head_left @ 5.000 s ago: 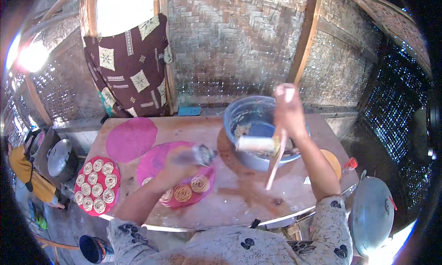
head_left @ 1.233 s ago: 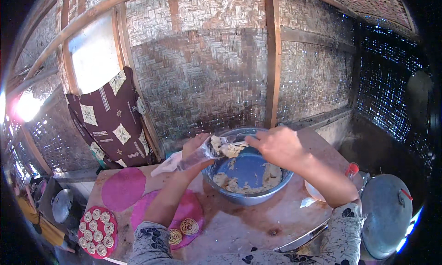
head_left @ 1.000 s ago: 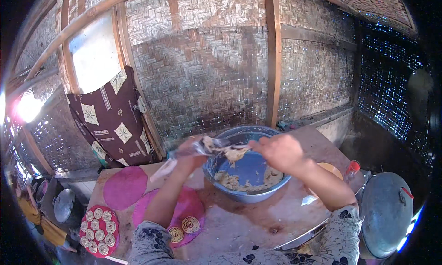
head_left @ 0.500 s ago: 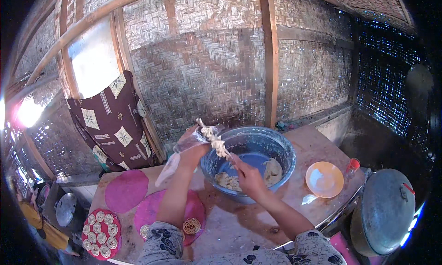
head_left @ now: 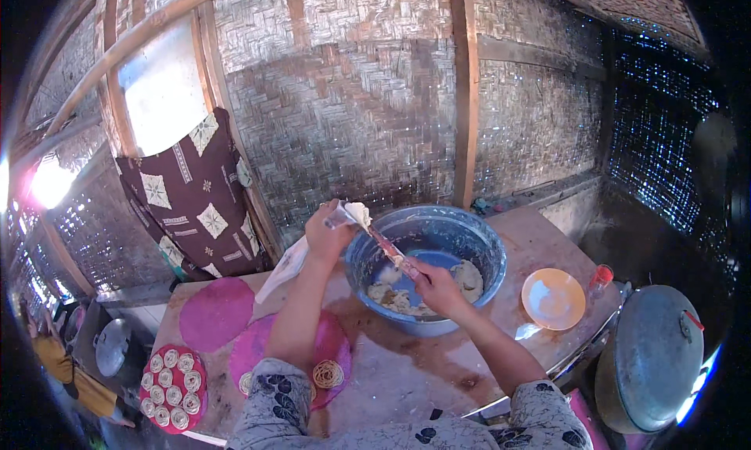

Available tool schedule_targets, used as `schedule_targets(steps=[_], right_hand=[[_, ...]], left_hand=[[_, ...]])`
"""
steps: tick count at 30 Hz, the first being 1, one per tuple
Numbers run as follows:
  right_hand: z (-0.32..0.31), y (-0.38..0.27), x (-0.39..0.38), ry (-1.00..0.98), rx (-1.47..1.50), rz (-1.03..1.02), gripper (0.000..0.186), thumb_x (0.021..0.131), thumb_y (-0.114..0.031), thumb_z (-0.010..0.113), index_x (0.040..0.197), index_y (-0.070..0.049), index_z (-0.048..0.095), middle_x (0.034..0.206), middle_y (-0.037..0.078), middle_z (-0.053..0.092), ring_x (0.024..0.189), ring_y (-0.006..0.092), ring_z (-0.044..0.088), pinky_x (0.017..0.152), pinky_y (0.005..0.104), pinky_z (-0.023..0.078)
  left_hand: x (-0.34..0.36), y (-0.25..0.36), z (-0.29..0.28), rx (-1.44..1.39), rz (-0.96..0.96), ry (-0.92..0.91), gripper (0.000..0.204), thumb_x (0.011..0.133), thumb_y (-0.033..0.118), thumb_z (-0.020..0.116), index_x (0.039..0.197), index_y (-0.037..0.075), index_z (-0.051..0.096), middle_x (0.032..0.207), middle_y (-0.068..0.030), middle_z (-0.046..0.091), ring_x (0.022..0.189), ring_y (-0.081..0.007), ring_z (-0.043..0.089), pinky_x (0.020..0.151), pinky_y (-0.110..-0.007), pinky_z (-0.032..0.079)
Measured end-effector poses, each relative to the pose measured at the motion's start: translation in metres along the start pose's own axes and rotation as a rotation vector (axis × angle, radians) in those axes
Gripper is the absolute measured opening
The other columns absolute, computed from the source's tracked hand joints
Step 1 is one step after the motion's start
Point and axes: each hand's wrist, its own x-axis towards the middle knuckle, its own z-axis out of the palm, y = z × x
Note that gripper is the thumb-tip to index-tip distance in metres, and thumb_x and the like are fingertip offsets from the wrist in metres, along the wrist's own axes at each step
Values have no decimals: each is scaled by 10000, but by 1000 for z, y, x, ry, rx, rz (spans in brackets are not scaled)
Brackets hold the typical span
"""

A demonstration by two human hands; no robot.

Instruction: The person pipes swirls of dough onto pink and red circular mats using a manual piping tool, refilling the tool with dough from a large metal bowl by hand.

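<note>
Dough (head_left: pixel 359 214) has gathered at the tip of the stick (head_left: pixel 391 252) slanting forward-left from your right hand (head_left: pixel 438 289), fingers curled round it, to the bag (head_left: pixel 339 216) your left hand (head_left: pixel 321 232) clasps.

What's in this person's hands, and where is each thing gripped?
The left hand holds a plastic bag near its mouth; the right hand grips a stick by the end nearer the person.

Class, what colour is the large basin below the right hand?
The basin is blue; it shows best in the head view.
</note>
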Motion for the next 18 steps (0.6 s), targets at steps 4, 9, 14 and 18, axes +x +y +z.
schedule_targets(steps=[4,9,14,18], right_hand=[[-25,33,2,-57,-261,-14,286,866,-188,474,1086,-54,597,1027,204,601,929,345,602,797,408,475],[-3,20,12,-606,-1058,199,235,800,-207,524,924,-63,663,951,154,642,899,297,627,751,447,492],[26,2,40,-846,-823,-88,388,826,-325,476,1068,-45,593,1087,197,578,956,313,600,773,429,475],[98,-38,13,-1037,999,344,772,828,-677,285,1291,-70,395,1218,224,478,1019,347,547,887,458,402]], left_hand=[[-12,-28,-8,-15,-83,9,245,661,188,628,839,22,597,771,-118,600,700,-287,590,659,-374,492],[7,-6,-75,-401,-250,-100,204,724,196,643,882,73,602,840,-46,634,766,-178,600,716,-306,479],[26,26,-187,-1026,-609,-68,170,688,67,652,846,54,589,802,-41,604,669,-144,570,592,-274,453],[-10,17,-208,-2187,-727,91,127,699,109,570,783,46,498,672,-34,448,584,-144,461,555,-295,420]])
